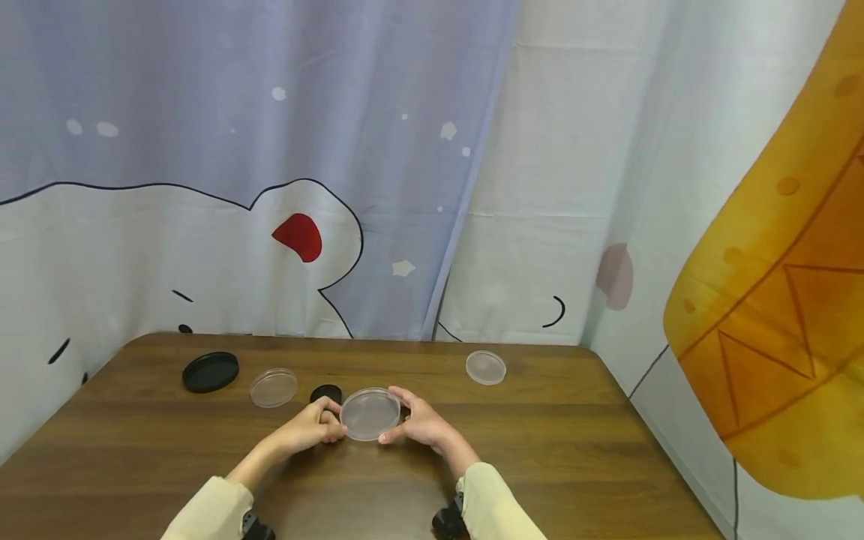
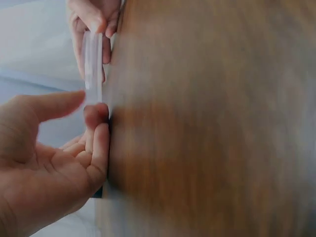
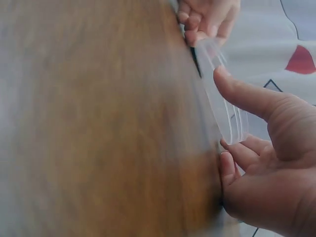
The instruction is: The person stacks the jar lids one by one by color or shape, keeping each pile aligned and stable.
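Observation:
Between the two hands, low over the table, is a clear round petri dish with a shallow rim. The left hand pinches its left edge; in the left wrist view the thumb and curled forefinger of the left hand meet at the dish's end. Opposite, the right hand grips the right side, thumb at the near rim and fingers at the far rim. In the right wrist view the dish is seen nearly edge-on, tilted, with the right thumb across its side.
Just behind the left hand sits a small black round lid. A clear round dish and a larger black round dish lie farther left. Another clear dish lies at the back right of the wooden table. Printed curtains hang behind.

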Demonstrator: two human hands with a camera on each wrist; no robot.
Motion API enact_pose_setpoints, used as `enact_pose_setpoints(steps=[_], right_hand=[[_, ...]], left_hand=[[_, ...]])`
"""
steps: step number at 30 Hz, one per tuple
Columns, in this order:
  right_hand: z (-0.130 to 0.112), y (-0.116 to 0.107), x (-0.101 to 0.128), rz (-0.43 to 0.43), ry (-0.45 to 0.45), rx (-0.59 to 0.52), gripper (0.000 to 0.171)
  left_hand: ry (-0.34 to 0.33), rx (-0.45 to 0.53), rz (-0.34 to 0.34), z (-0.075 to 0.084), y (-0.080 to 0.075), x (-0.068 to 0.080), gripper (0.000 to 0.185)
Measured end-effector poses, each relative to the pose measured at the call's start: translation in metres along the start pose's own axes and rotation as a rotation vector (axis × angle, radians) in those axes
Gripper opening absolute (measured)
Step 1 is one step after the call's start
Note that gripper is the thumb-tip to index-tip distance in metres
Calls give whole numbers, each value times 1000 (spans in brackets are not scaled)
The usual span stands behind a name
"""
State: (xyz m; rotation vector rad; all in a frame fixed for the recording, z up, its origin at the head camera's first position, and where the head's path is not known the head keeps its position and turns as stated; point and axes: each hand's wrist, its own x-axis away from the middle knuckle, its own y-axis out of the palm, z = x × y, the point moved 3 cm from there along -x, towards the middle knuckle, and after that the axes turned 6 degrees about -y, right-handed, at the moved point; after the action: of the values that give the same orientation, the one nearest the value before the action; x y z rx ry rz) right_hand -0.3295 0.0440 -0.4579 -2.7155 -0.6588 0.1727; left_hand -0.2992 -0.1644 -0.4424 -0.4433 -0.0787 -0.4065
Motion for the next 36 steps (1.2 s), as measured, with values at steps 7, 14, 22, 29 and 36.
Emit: enact_pose_setpoints(steps=[7,14,22,29,36], right_hand=[[1,3,2,54,-26,75,90],[1,5,4,93,15,148,89],[2,9,3,69,12,128,97],[2,6,2,53,-7,57,95],[4,7,2,51,-25,7,97]], left_hand=[[3,-26,41,3,5,2,48],[10,-13,75,2,5,-1,48],[24,6,98,0,6,1,48],[22,5,112,0,6,2,50],[14,-3,107,-2,5,3,51]])
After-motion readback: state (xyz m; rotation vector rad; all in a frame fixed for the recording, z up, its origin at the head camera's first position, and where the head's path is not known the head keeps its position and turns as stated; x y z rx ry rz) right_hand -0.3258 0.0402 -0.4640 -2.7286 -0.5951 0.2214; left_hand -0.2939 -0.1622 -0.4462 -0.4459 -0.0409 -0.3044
